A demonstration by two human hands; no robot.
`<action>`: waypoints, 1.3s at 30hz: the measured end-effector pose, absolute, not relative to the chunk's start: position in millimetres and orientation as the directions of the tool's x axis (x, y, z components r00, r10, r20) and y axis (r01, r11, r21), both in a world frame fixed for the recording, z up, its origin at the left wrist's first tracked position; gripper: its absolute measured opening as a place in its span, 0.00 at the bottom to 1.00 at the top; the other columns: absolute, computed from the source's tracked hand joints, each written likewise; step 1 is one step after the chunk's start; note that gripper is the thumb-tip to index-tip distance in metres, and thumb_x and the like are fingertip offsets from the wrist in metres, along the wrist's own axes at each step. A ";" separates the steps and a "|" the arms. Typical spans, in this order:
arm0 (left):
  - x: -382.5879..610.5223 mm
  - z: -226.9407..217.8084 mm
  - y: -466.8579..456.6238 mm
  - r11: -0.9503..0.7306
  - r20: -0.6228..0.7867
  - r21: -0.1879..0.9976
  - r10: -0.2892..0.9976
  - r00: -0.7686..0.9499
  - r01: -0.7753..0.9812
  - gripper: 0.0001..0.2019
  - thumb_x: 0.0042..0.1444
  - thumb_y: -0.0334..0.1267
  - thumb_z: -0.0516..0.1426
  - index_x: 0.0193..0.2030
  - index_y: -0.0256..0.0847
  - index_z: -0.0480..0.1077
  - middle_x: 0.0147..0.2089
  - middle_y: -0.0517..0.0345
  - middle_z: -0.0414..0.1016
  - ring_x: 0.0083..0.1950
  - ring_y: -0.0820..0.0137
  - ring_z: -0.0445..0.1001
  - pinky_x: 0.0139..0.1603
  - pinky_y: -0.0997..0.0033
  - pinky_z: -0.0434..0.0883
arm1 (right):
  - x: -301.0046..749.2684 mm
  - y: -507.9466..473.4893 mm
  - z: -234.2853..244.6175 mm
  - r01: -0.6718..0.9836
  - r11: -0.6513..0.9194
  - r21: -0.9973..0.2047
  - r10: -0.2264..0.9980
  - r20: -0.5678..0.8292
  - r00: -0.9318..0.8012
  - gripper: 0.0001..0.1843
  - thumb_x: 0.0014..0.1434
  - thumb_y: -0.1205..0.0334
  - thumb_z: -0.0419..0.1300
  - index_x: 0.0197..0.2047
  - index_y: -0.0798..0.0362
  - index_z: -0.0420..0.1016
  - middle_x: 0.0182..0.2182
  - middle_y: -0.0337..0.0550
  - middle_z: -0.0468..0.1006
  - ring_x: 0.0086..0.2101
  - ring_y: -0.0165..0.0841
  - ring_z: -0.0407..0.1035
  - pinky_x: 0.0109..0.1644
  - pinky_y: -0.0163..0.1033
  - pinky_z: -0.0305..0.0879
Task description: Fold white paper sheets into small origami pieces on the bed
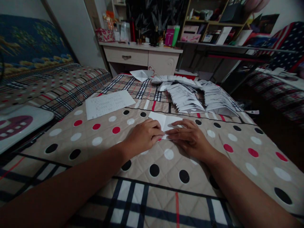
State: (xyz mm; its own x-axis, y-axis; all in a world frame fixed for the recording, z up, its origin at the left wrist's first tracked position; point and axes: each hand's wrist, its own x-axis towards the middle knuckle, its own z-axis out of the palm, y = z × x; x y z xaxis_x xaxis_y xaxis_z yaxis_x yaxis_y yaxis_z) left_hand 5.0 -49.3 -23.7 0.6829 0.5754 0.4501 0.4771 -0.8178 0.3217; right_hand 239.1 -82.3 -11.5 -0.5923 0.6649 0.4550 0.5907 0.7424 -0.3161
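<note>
A small white sheet of paper [161, 119] with a crease down its middle lies on the quilted bedcover, partly covered by both hands. My left hand [146, 134] is closed, its thumb and curled fingers pinching the paper's near edge. My right hand [190, 134] rests over the right part of the sheet with fingers stretched out and slightly apart. Its fingertips touch the paper near the left fingertips at the crease. Beyond the hands, to the right, stand rows of folded white papers [186, 99], packed closely together.
A sheet with writing [108, 104] lies left of the hands. Farther back is a folded paper piece [142, 75]. The patterned bedcover [95, 152] spreads beneath everything. At the left edge sits a white board-like object [35, 114]. A white dresser [140, 57] stands behind the bed.
</note>
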 end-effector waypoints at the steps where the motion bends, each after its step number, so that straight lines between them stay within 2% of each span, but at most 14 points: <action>1: 5.0 -23.3 -49.5 -0.816 0.444 0.327 0.579 0.684 0.478 0.08 0.58 0.32 0.58 0.40 0.44 0.79 0.41 0.56 0.74 0.45 0.67 0.70 0.47 0.65 0.69 | 238.2 -82.2 -11.9 0.579 0.739 -0.344 0.671 0.452 -0.588 0.12 0.59 0.66 0.60 0.44 0.43 0.80 0.43 0.38 0.83 0.51 0.39 0.70 0.57 0.51 0.59; 5: 6.1 -22.5 -49.6 -0.793 0.439 0.386 0.608 0.662 0.472 0.06 0.57 0.34 0.60 0.38 0.44 0.80 0.40 0.56 0.75 0.44 0.67 0.71 0.47 0.65 0.69 | 234.6 -81.0 -14.3 0.512 0.674 -0.533 0.737 0.434 -0.519 0.09 0.61 0.63 0.60 0.44 0.47 0.81 0.40 0.42 0.83 0.44 0.36 0.74 0.52 0.45 0.65; 7: 6.8 -22.7 -48.8 -0.779 0.439 0.420 0.624 0.647 0.467 0.05 0.56 0.34 0.61 0.37 0.43 0.80 0.40 0.57 0.76 0.43 0.68 0.71 0.46 0.66 0.69 | 233.8 -79.7 -17.1 0.523 0.595 -0.610 0.803 0.415 -0.428 0.07 0.61 0.63 0.61 0.40 0.49 0.81 0.38 0.43 0.83 0.41 0.36 0.74 0.49 0.43 0.67; 11: 7.4 -23.2 -46.5 -0.757 0.430 0.466 0.646 0.631 0.458 0.05 0.54 0.33 0.62 0.35 0.42 0.80 0.39 0.57 0.77 0.41 0.69 0.72 0.45 0.67 0.69 | 235.3 -75.5 -25.2 0.591 0.425 -0.686 0.901 0.384 -0.202 0.05 0.54 0.60 0.67 0.31 0.52 0.79 0.37 0.45 0.80 0.38 0.36 0.74 0.43 0.41 0.68; 16: 8.0 -24.1 -44.4 -0.743 0.431 0.499 0.659 0.617 0.446 0.03 0.53 0.33 0.62 0.33 0.43 0.80 0.37 0.59 0.77 0.40 0.70 0.73 0.43 0.68 0.69 | 234.1 -71.6 -28.8 0.586 0.330 -0.740 0.938 0.328 -0.115 0.04 0.55 0.61 0.64 0.30 0.52 0.76 0.36 0.44 0.79 0.38 0.36 0.72 0.44 0.42 0.66; 21: 8.7 -22.6 -45.9 -0.752 0.439 0.491 0.650 0.621 0.440 0.04 0.53 0.32 0.61 0.31 0.42 0.79 0.37 0.60 0.77 0.39 0.70 0.73 0.43 0.68 0.69 | 224.0 -64.9 -28.6 0.654 0.216 -0.725 0.960 0.282 -0.005 0.06 0.56 0.57 0.62 0.32 0.51 0.75 0.34 0.43 0.79 0.35 0.36 0.72 0.40 0.41 0.65; 29: 10.7 -19.3 -49.6 -0.749 0.425 0.461 0.657 0.623 0.476 0.04 0.55 0.33 0.60 0.31 0.40 0.78 0.36 0.58 0.76 0.40 0.69 0.73 0.43 0.67 0.69 | 214.7 -55.0 -29.8 0.835 0.146 -0.530 0.946 0.321 0.038 0.08 0.53 0.56 0.65 0.31 0.52 0.74 0.33 0.42 0.78 0.35 0.37 0.71 0.40 0.41 0.62; 34: 12.2 -18.7 -49.7 -0.709 0.397 0.479 0.700 0.593 0.517 0.01 0.52 0.32 0.62 0.32 0.40 0.76 0.36 0.59 0.76 0.40 0.69 0.73 0.43 0.67 0.69 | 212.8 -55.8 -28.9 0.819 0.165 -0.550 0.943 0.332 0.033 0.08 0.54 0.56 0.65 0.29 0.52 0.74 0.34 0.42 0.78 0.35 0.35 0.71 0.40 0.39 0.62; 37: 12.2 -18.6 -50.0 -0.674 0.385 0.528 0.732 0.562 0.517 0.09 0.50 0.30 0.63 0.40 0.41 0.76 0.41 0.59 0.76 0.40 0.70 0.74 0.43 0.68 0.70 | 211.8 -56.0 -27.6 0.823 0.148 -0.549 0.945 0.323 0.045 0.08 0.54 0.57 0.65 0.29 0.52 0.74 0.34 0.41 0.77 0.35 0.35 0.71 0.38 0.39 0.61; 39: 12.0 -19.5 -49.8 -0.680 0.390 0.545 0.723 0.570 0.490 0.10 0.52 0.30 0.62 0.41 0.43 0.77 0.43 0.59 0.76 0.41 0.71 0.74 0.44 0.68 0.71 | 210.9 -55.8 -26.8 0.828 0.124 -0.547 0.946 0.316 0.066 0.08 0.54 0.57 0.65 0.29 0.52 0.75 0.33 0.41 0.77 0.34 0.35 0.70 0.37 0.38 0.60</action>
